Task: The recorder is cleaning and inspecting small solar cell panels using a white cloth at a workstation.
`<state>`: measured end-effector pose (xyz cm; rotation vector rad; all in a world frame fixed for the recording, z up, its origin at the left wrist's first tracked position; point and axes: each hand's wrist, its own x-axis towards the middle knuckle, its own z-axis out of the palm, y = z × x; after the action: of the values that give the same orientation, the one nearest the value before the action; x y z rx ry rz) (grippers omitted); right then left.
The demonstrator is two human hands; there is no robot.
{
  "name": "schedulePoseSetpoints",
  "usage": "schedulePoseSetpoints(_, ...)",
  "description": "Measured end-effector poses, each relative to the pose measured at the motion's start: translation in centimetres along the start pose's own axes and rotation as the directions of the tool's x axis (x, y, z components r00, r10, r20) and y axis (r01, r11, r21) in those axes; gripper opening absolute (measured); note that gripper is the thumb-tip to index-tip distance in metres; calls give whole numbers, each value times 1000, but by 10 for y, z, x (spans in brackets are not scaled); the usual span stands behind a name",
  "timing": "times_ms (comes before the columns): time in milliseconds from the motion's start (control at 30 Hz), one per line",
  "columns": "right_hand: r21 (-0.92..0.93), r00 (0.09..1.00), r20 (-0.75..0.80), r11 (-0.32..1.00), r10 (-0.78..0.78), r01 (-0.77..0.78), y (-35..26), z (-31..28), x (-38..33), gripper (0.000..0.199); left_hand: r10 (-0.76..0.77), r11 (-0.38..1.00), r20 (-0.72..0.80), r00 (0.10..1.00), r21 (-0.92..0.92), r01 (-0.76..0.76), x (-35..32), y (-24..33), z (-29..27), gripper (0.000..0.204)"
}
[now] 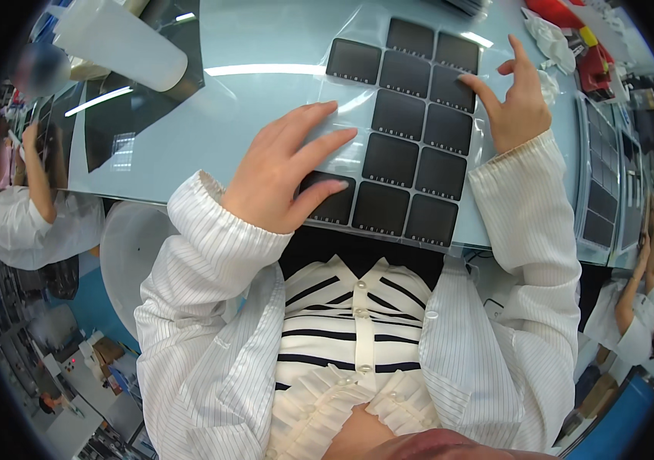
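Note:
In front of me on the table lies a clear sheet with rows of dark square panels, each with small white marks along its lower edge. My left hand rests over the sheet's left side, fingers spread, its thumb on a dark panel in the nearest row. Beside the sheet's far right edge is my right hand, fingers apart, its thumb tip at the edge of another dark panel. Neither hand grips anything. A gap without panels shows in the left column near my left fingertips.
A translucent white pitcher stands at the back left near a dark film sheet. More panel sheets lie at the right. A red holder and crumpled white plastic sit back right. Other people work on both sides.

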<state>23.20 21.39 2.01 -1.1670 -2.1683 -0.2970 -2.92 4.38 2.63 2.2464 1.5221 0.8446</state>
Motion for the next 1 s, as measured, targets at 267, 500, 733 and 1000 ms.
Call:
schedulePoseSetpoints(267,-179,994,-104,984,-17,-2,56,-27,16,65,-50,999,38,998,-11,50,-8,1,0,49)
schedulePoseSetpoints(500,-124,853,293,902,432,-414,114,-18,-11,64,-67,982,-27,997,-179,62,4,-15,-11,45)
schedulePoseSetpoints(733,-95,893,261,930,366,-354,112,-21,-1,45,-401,833,82,912,-381,401,57,-55,-18,56)
schedulePoseSetpoints(1000,665,810,483,741,-332,-93,-75,-66,-39,31,-633,620,148,760,-492,611,85,-56,-19,53)
